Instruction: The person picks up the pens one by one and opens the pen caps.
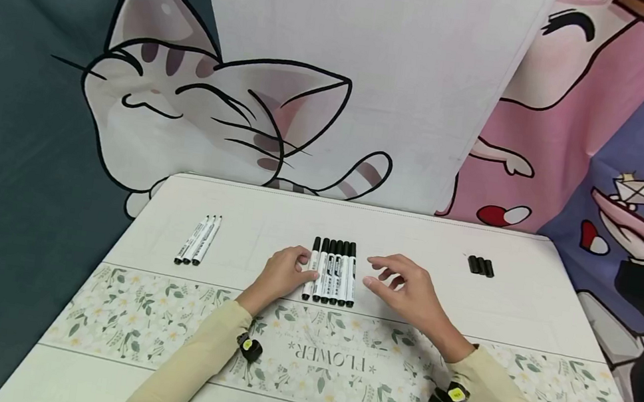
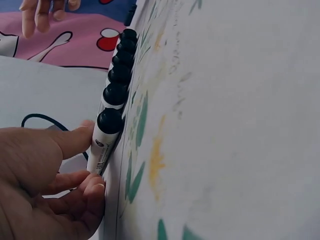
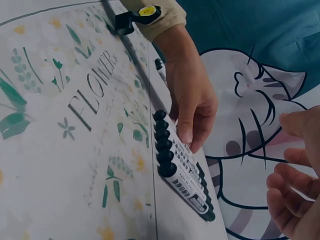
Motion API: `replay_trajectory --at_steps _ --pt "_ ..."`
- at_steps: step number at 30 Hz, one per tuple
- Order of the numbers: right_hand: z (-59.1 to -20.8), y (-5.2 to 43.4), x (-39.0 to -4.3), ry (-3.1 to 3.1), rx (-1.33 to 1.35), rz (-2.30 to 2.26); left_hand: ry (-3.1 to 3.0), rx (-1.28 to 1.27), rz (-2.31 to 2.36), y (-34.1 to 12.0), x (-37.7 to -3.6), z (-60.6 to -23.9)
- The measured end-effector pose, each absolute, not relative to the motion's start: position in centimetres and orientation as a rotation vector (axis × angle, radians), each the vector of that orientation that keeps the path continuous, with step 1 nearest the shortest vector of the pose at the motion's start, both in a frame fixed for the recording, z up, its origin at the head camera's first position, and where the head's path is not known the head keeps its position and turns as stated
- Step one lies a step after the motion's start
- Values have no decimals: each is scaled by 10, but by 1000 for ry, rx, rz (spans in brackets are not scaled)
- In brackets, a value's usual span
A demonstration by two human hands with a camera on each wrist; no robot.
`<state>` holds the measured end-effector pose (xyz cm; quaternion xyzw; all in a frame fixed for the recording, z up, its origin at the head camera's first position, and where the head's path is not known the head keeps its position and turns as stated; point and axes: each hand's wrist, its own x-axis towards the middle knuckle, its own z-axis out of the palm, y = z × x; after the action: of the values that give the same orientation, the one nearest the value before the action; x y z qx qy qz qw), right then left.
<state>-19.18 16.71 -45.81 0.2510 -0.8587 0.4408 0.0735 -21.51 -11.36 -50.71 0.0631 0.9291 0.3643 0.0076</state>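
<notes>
Capped markers (image 1: 335, 275) lie between the left hand (image 1: 282, 271), pinching the nearest one, and the loosely relaxed right hand (image 1: 412, 294)

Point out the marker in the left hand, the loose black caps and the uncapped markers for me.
Held marker (image 2: 103, 142): left wrist view, on its white barrel.
Loose black caps (image 1: 481, 266): head view, on the middle cap of three.
Uncapped markers (image 1: 200, 240): head view, on the middle one's white barrel.

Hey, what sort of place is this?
Probably an indoor work corner set up for recording. A cat-print curtain hangs behind a flower-print tablecloth, marker pens lie in a row on it, and two wrist cameras are being worn.
</notes>
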Motion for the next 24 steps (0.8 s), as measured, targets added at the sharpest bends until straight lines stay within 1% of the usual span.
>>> replay_trajectory --at_steps 7,17,24 --pt "-451 156 -200 -2625 709 1295 2927 138 1061 -113 -217 -503" --pt "-449 153 -202 -2678 692 1287 2905 56 1082 -110 -217 -504" --pt "-442 156 -201 -2709 681 1259 2951 184 1098 -121 -212 -493"
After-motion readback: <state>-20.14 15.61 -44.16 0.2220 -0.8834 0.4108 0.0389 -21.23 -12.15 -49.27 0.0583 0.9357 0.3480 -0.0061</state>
